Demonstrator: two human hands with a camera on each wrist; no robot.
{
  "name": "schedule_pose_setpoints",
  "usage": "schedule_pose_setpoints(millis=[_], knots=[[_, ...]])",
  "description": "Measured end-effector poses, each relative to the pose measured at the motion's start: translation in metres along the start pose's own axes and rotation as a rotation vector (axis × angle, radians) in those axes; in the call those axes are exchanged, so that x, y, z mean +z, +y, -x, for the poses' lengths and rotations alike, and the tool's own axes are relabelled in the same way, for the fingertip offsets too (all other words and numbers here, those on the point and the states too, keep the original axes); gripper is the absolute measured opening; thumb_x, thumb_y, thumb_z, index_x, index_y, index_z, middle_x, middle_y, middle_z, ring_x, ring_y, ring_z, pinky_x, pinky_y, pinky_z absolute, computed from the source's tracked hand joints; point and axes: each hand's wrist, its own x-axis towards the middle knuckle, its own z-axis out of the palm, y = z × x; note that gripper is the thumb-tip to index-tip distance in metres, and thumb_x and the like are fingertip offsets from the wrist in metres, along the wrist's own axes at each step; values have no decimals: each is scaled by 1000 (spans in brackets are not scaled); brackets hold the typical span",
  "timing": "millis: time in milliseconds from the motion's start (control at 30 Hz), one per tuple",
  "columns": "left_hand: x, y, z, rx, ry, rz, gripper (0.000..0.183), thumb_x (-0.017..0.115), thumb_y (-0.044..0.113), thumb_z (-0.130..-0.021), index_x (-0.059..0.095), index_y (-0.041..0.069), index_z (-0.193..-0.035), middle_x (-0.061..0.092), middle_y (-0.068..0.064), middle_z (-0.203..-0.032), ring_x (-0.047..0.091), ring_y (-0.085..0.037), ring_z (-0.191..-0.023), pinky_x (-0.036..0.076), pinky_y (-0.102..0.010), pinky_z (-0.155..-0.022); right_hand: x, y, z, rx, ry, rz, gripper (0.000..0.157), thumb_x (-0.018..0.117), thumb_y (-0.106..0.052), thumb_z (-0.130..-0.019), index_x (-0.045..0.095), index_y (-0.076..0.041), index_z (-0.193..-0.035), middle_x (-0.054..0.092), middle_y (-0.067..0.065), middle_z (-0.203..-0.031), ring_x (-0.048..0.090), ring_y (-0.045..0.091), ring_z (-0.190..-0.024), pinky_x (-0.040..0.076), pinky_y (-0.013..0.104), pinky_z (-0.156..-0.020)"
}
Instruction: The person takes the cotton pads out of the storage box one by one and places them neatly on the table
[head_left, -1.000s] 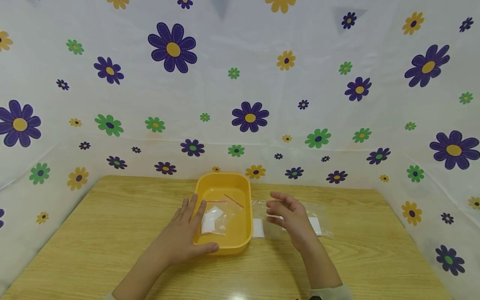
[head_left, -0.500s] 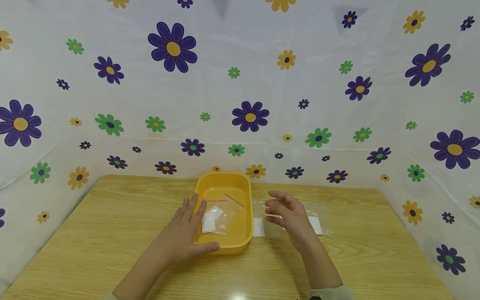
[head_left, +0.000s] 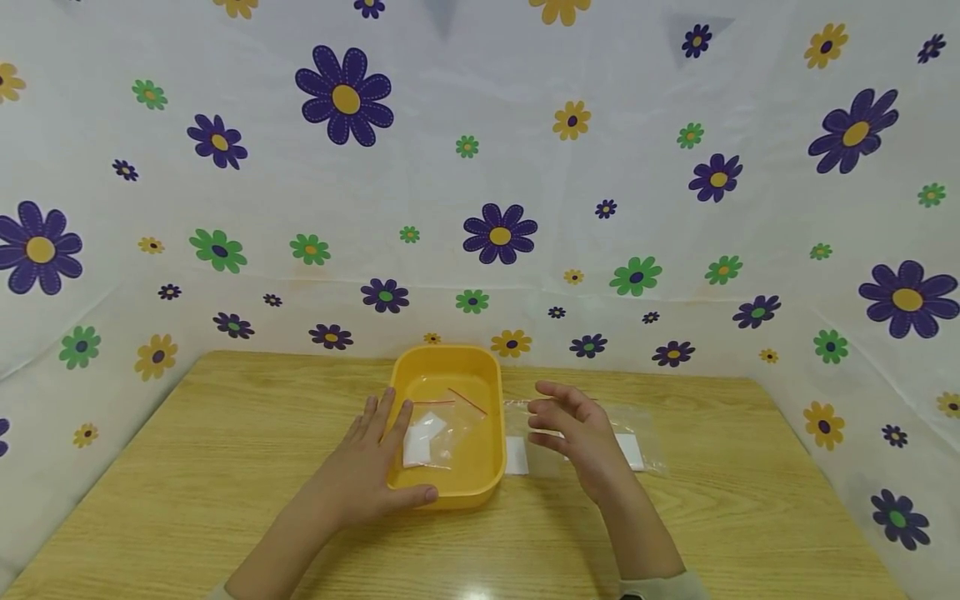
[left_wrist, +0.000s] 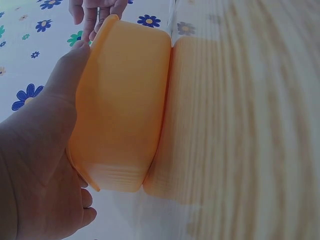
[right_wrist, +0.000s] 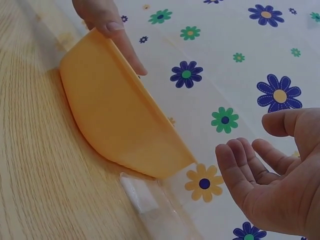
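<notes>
My left hand [head_left: 356,483] rests on the left side of a yellow plastic tub [head_left: 457,500], with long fingers spread over the rim and the thumb along its near edge. Inside the tub lie small clear zip bags [head_left: 427,437] with red seal strips and white pieces in them. To the right of the tub, more clear bags [head_left: 648,442] lie flat on the table, with white pieces showing. Over these bags hovers my right hand [head_left: 585,442], fingers loosely bent and holding nothing; it hides part of them. In the right wrist view, a bag [right_wrist: 145,195] lies beside the tub's base.
The wood-grain table [head_left: 247,442] extends on both sides of the tub. A white sheet [head_left: 420,192] with purple, green and yellow flowers encloses the back and the sides. The tub's far end stands close to that sheet.
My right hand has shifted very slightly left above the bags. The left hand, the tub and the bags look the same.
</notes>
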Motion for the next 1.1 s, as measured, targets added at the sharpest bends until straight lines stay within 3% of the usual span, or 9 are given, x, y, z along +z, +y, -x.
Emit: schedule_pose_setpoints(millis=[433, 800, 1100], knots=[[3, -2, -1, -2, 2, -9, 120, 52, 87, -75, 13, 13, -161, -4, -16, -168, 1, -43, -153, 17, -57, -121, 0, -3, 2, 7, -35, -5, 36, 62, -17, -99, 58, -7, -133, 65, 16, -120, 64, 33, -105, 58, 39, -90], [4, -3, -1, -10, 1, -7, 121, 52, 88, -75, 14, 13, -161, -4, -15, -168, 0, -43, -153, 17, -58, -121, 0, -2, 1, 18, -75, -17, 37, 63, -19, -99, 57, -6, -134, 64, 17, -122, 64, 26, -101, 58, 38, -91], [5, -5, -1, 4, 12, -2, 120, 53, 87, -75, 13, 14, -161, -5, -15, -168, 0, -42, -153, 17, -58, -121, 0, -2, 1, 19, -81, -16, 37, 62, -19, -99, 57, -6, -134, 64, 16, -120, 63, 31, -104, 58, 38, -90]])
